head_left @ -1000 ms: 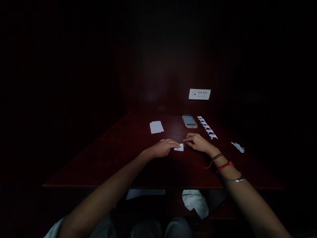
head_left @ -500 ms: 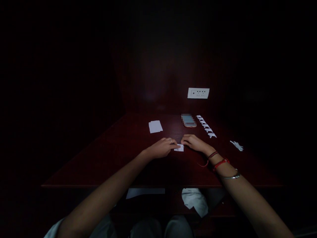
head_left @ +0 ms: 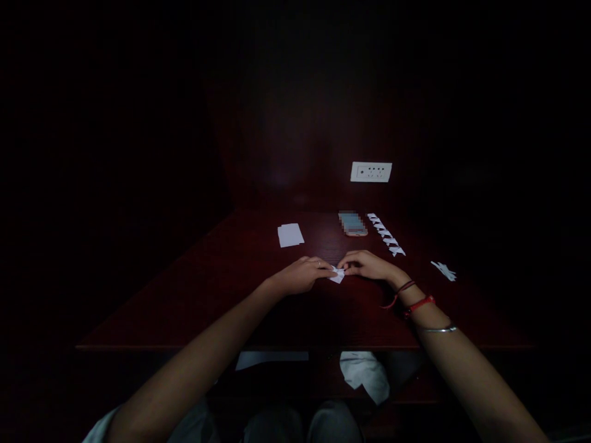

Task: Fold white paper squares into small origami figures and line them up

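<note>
Right between the two hands, near the middle of the table (head_left: pixel 184 298), sits a small white paper (head_left: pixel 338 279), turned at an angle and partly hidden by fingers. The left hand (head_left: pixel 302 274) reaches it from 9 o'clock, fingertips laid over its near side and apparently gripping it. From 3 o'clock the right hand (head_left: pixel 365 266) curls in, thumb and forefinger closed on the edge in what looks like a pinch (the tips are small and dim, so the exact hold is a judgement). Creases seem to show, but how many folds it has, I cannot tell.

Further out, toward 1 o'clock, a row (head_left: pixel 385 234) of small folded-looking white pieces slants across the wood; these look finished, and the one being handled has not yet joined them. Flat sheets (head_left: pixel 290 235) lie loosely stacked at 10 o'clock, seemingly unworked, so on this evidence the work is partway through: several pieces shaped, one underway, some stock left. A phone (head_left: pixel 353 225), its screen blurred, rests just past 12, beside the row. Strips (head_left: pixel 444 271) are bunched at 3 o'clock, well apart from the right hand. Beyond the phone, a socket (head_left: pixel 371 172) is set in the wall.
</note>
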Available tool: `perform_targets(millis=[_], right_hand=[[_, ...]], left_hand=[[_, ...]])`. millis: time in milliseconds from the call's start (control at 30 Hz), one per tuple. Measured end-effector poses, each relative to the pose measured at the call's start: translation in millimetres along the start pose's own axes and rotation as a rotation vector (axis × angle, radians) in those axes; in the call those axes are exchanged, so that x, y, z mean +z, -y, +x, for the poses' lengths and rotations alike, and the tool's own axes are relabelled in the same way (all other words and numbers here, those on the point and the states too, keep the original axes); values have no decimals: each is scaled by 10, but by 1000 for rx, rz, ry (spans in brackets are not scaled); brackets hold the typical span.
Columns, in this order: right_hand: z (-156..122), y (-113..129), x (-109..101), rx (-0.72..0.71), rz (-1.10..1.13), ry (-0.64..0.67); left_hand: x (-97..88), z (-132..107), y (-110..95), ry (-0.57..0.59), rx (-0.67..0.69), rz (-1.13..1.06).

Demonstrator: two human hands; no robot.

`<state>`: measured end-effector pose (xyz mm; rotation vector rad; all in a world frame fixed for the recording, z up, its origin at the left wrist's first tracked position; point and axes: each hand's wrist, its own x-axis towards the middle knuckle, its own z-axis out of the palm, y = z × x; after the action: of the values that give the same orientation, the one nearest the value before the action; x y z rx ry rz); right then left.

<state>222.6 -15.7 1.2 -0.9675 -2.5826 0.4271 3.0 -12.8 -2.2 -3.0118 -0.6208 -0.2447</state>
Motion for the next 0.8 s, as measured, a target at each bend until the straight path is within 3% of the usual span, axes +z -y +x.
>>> perform_targets(millis=[567,800], right_hand=[[53,-21,86,17,-33,-85],[78,-68,120,128,-35,-84]], left_hand=[[14,26,-38,-29,-4,-26],[18,25,-88,-30,-35,-32]])
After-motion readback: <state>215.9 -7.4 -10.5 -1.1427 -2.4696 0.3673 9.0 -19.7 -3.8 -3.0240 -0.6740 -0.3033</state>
